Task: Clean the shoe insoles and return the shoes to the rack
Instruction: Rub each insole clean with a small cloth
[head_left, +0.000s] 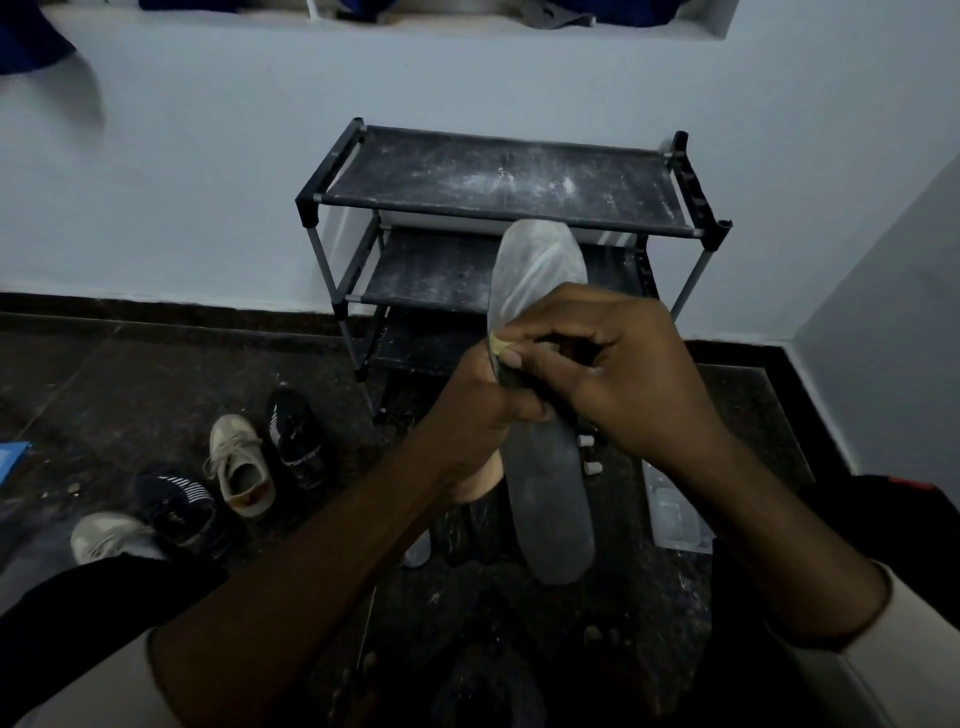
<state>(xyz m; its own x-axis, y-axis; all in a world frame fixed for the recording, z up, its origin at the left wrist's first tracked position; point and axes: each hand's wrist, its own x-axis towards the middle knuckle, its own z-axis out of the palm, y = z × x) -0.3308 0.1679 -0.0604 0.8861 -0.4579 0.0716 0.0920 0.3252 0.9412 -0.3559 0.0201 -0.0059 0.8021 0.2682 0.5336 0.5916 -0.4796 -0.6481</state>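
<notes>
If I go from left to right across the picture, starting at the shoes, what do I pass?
Grey shoe → striped shoe → beige shoe → black shoe → insole → clear box.

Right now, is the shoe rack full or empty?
Empty where visible: on the rack, both upper shelves hold nothing; shoes lie on the floor. Bottom shelf partly hidden.

Four shoes (241, 465) (296, 439) (176, 504) (111, 535) at left, one insole (540, 270), one three-shelf rack (498, 182), two hands (483, 410) (613, 374).
</notes>
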